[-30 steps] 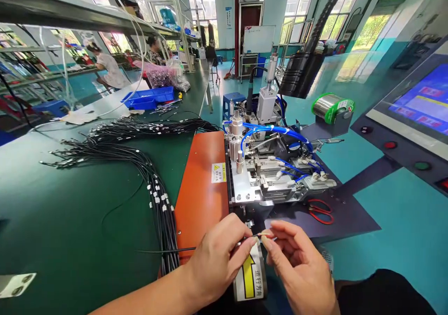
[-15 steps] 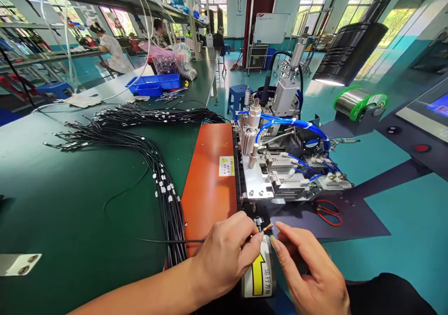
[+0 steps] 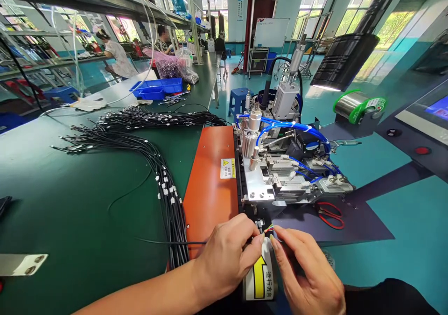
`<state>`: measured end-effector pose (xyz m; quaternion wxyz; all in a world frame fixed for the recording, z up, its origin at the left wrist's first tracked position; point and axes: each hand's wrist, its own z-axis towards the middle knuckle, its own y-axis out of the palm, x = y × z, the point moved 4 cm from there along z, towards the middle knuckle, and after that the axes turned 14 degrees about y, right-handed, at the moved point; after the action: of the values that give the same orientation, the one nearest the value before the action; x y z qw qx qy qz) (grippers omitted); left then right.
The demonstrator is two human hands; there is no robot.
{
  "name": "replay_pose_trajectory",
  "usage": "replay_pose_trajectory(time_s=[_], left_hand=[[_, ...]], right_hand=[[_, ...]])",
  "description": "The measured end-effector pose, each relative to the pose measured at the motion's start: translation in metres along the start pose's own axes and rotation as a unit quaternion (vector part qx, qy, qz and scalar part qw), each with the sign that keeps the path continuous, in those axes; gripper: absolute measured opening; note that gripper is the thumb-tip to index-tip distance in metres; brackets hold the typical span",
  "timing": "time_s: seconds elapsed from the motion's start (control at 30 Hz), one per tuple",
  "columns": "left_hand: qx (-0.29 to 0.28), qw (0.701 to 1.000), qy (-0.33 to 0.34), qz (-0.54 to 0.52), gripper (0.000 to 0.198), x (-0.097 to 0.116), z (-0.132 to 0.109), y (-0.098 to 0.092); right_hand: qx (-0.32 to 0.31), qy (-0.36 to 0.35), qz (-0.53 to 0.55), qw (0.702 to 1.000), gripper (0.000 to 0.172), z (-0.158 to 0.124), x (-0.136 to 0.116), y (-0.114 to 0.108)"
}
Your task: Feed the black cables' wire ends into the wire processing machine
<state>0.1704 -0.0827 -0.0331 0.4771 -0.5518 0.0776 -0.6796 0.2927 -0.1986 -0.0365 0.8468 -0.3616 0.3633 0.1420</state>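
Near the tabletop's (image 3: 91,231) right edge, slender black cable (image 3: 196,243) is being pinched by the left hand (image 3: 234,250), the right hand (image 3: 310,266) unclenched.

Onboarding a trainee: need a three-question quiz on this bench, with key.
1. Which of the person's hands grips the black cable just behind its coloured wires?
2. True or false: the red-handled scissors lie on the dark plate, to the right of the orange cover.
3. Fill in: the spool of wire at the right has ___ flanges.

Key:
1. Left hand.
2. True.
3. Green.
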Motion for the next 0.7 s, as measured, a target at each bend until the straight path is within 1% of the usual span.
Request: replay_pose_trajectory(time_s=[0.1,0.23,0.47,0.6,0.7], left_hand=[[-0.004,1.0,-0.003,-0.002,0.02,0.0,0.001,-0.001],[-0.001,1.0,-0.005,-0.003,0.019,0.0,0.001,-0.001],[0.0,1.0,-0.01,0.0,0.018,-0.001,0.001,-0.001],[0.006,1.0,-0.016,-0.005,0.018,-0.001,0.001,-0.002],[0.014,1.0,-0.017,-0.005,0.016,0.001,0.001,-0.004]], right_hand=[[-0.004,-0.003,0.007,1.0,0.035,-0.002,0.0,0.001],[0.003,-0.003,0.013,1.0,0.031,-0.001,-0.002,0.0],[-0.009,0.056,0.021,0.998,0.009,0.004,-0.004,0.007],[-0.032,0.065,0.02,0.997,0.01,0.001,-0.003,0.016],[-0.057,0.085,0.048,0.994,0.01,-0.001,-0.001,0.016]])
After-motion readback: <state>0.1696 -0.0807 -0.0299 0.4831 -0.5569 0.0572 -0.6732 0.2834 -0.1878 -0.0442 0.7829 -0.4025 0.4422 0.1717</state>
